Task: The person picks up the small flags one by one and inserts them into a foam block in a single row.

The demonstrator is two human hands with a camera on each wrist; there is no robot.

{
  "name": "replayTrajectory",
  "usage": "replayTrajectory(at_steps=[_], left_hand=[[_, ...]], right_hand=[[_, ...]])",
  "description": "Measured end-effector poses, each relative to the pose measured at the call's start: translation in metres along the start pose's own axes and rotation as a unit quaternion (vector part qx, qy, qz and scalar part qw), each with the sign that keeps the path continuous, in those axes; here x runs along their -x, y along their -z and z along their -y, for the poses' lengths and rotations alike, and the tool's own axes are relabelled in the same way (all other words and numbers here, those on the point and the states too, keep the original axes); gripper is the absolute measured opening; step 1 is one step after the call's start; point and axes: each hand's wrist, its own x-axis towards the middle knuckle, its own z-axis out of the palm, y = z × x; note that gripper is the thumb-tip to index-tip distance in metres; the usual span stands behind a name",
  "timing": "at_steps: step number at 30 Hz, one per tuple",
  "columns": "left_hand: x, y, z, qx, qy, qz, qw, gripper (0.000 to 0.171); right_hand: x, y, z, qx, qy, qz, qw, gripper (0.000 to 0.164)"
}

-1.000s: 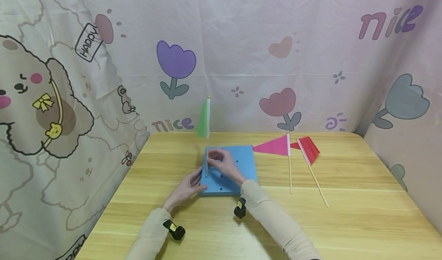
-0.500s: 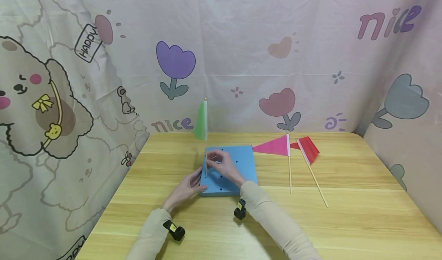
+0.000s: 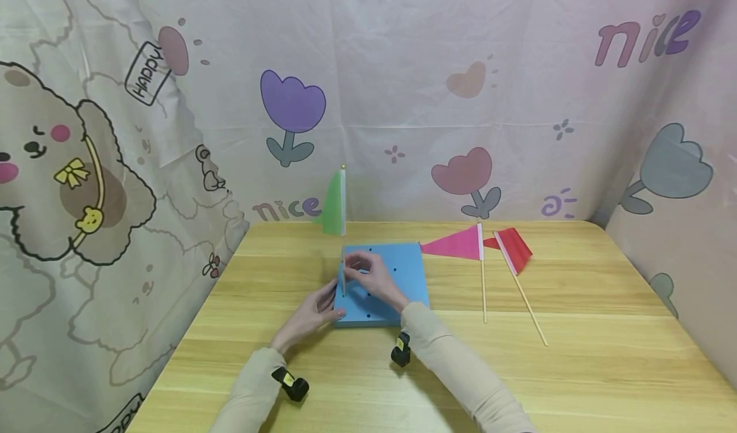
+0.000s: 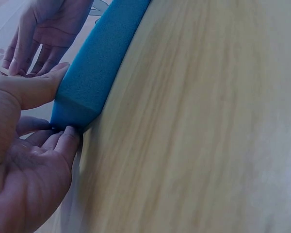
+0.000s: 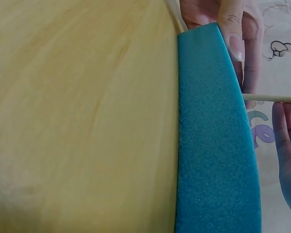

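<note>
A blue foam block (image 3: 410, 270) with several small holes in its top lies on the table. My left hand (image 3: 309, 314) grips its near left corner, thumb over the top and fingers along the side, as the left wrist view shows on the foam edge (image 4: 94, 73). With thumb and fingers, my right hand (image 3: 375, 278) pinches the thin wooden stick of a green pennant flag (image 3: 334, 210). The flag stands upright, its stick's lower end at a hole near the block's left edge. In the right wrist view the stick (image 5: 266, 97) rises from the block beside the right fingers.
Right of the block lie a pink pennant flag (image 3: 457, 244) and a red flag (image 3: 517, 251), their sticks pointing toward the near edge. The wooden table (image 3: 576, 382) ends at a printed curtain (image 3: 391, 100) behind and at the sides.
The green flag has shifted slightly left and a little lower, its stick now straighter. Both hands stay nearly where they were.
</note>
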Motion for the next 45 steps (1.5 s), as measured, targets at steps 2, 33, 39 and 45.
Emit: replayTrajectory(at_steps=[2, 33, 39, 45], left_hand=[[0.0002, 0.0001, 0.0003, 0.001, 0.001, 0.000, 1.0000, 0.086], [0.0005, -0.0002, 0.0002, 0.016, -0.001, 0.000, 0.9999, 0.086], [0.0003, 0.0003, 0.0018, 0.018, -0.001, 0.006, 0.9998, 0.088], [0.0005, 0.0001, 0.0006, 0.026, -0.010, 0.011, 0.9995, 0.088]], right_hand=[[0.0004, -0.0004, 0.0004, 0.004, -0.002, -0.001, 1.000, 0.026], [0.0061, -0.0028, -0.0026, 0.057, 0.024, 0.001, 0.998, 0.019], [0.0065, -0.0022, -0.0028, 0.048, 0.015, 0.008, 0.999, 0.020], [0.0068, -0.0008, -0.0007, 0.041, 0.012, 0.012, 0.999, 0.022]])
